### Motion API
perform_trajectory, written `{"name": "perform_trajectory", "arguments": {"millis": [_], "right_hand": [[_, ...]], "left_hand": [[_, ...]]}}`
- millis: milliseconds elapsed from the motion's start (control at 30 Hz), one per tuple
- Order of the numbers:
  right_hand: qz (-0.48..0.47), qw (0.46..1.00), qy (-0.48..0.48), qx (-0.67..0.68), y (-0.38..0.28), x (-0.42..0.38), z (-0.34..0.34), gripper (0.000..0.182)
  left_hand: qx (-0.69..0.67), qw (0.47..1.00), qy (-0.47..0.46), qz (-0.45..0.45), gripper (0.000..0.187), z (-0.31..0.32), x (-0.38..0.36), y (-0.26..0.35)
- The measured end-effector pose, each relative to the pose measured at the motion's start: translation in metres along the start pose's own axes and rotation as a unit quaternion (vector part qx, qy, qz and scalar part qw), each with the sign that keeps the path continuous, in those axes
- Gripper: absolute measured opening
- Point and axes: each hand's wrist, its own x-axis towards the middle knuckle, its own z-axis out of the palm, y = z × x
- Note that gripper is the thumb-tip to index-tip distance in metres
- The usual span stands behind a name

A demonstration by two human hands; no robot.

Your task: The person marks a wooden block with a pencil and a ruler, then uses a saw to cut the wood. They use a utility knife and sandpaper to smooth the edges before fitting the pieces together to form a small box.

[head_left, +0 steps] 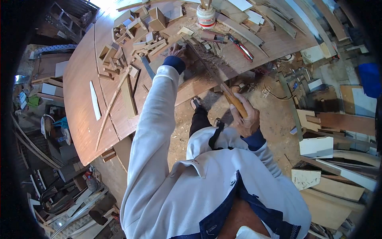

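Observation:
My right hand (247, 118) grips the wooden handle of a long rasp (211, 71) that slants up and left across the workbench edge. Its blade runs over a wooden workpiece (199, 65) lying amid shavings. My left hand (180, 51) presses down at the far end of the rasp, on or beside that workpiece; which of the two it touches is not clear. Both arms are in a white jacket with dark blue cuffs.
The brown workbench (83, 95) carries several wooden blocks and offcuts (135, 36), long thin strips (107, 115), a white glue pot (205, 16) and a red-handled tool (243, 48). Boards and offcuts lie on the sawdust floor at right (318, 147). Clutter fills the left floor.

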Motion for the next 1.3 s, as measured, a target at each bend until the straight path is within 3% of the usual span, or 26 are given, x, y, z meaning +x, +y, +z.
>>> {"name": "perform_trajectory", "arguments": {"millis": [133, 200, 300, 367, 500, 567, 633, 700, 800, 933, 1000, 1033, 1067, 1233, 1300], "right_hand": [[-0.034, 0.999, 0.001, -0.01, 0.0, 0.011, 0.009, 0.036], [-0.04, 0.999, 0.003, -0.003, -0.005, 0.019, 0.009, 0.036], [0.02, 0.998, -0.048, -0.02, -0.011, 0.021, 0.002, 0.037], [-0.051, 0.998, -0.011, -0.029, 0.003, 0.013, -0.003, 0.037], [-0.011, 0.999, -0.027, -0.018, -0.015, 0.028, 0.004, 0.037], [-0.062, 0.997, -0.016, -0.032, -0.005, 0.032, 0.008, 0.037], [-0.035, 0.999, -0.018, -0.02, -0.009, 0.015, -0.001, 0.035], [-0.014, 1.0, -0.023, -0.004, -0.016, 0.014, -0.001, 0.034], [0.012, 1.0, -0.025, -0.007, -0.023, 0.023, 0.006, 0.036], [-0.05, 0.999, 0.001, -0.009, -0.013, 0.025, 0.01, 0.035], [-0.064, 0.998, 0.01, 0.001, -0.015, 0.024, 0.007, 0.035], [-0.027, 0.999, -0.014, 0.009, -0.019, 0.025, 0.004, 0.034], [0.012, 0.999, -0.039, 0.018, -0.022, 0.026, 0.002, 0.033], [0.013, 0.998, -0.055, -0.007, -0.02, 0.03, 0.002, 0.036], [0.021, 0.998, -0.063, -0.019, -0.018, 0.031, 0.002, 0.037]], "left_hand": [[0.007, 1.0, -0.017, -0.003, 0.077, 0.004, 0.003, -0.003], [-0.021, 1.0, 0.022, 0.002, 0.073, 0.009, 0.003, -0.005], [-0.044, 0.999, -0.018, -0.006, 0.076, 0.003, 0.003, -0.004], [-0.037, 0.999, -0.028, -0.017, 0.076, -0.005, 0.0, 0.002], [-0.033, 0.998, -0.044, -0.022, 0.078, 0.0, 0.005, -0.003], [-0.007, 1.0, -0.008, -0.009, 0.078, 0.003, 0.012, -0.004], [0.013, 1.0, 0.017, 0.001, 0.078, 0.002, 0.004, 0.003], [-0.003, 1.0, -0.013, -0.015, 0.058, -0.004, -0.002, 0.005], [-0.011, 0.999, -0.024, -0.03, 0.062, -0.007, -0.001, 0.005], [0.011, 0.999, -0.042, -0.008, 0.068, -0.001, 0.001, 0.0], [-0.03, 0.999, 0.005, -0.041, 0.072, 0.01, 0.005, -0.005], [-0.03, 0.999, 0.006, -0.042, 0.072, 0.012, 0.006, -0.007], [-0.033, 0.999, 0.022, -0.035, 0.07, 0.016, 0.007, -0.009], [-0.008, 0.999, 0.045, -0.017, 0.06, 0.023, 0.012, -0.011], [0.088, 0.993, 0.047, 0.059, 0.051, 0.034, 0.028, -0.021]]}}
